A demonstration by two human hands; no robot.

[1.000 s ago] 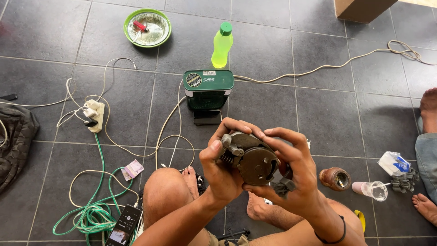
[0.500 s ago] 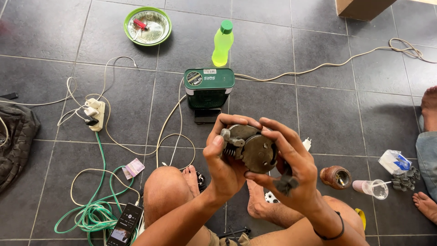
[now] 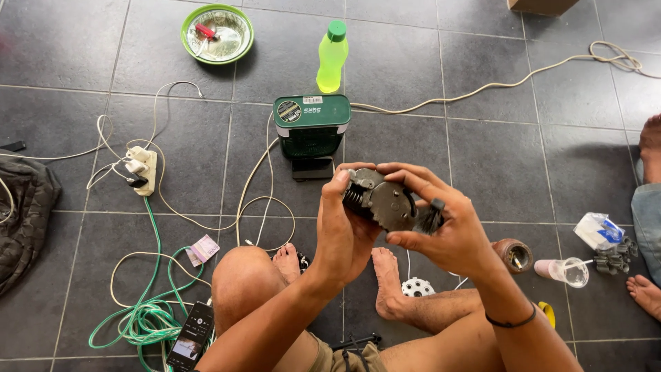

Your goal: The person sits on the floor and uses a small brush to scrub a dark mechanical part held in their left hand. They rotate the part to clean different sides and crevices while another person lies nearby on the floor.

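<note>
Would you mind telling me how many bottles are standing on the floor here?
1: a yellow-green bottle with a green cap stands upright on the tiles, just beyond the green box. Others may be hidden outside the view.

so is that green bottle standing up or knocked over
Upright: the green bottle stands on its base on the tiled floor, cap on top.

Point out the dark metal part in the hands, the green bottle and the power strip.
metal part point(image 3: 389, 203), head view, round face
green bottle point(image 3: 331, 62), head view, body
power strip point(image 3: 144, 169), head view, casing
</note>
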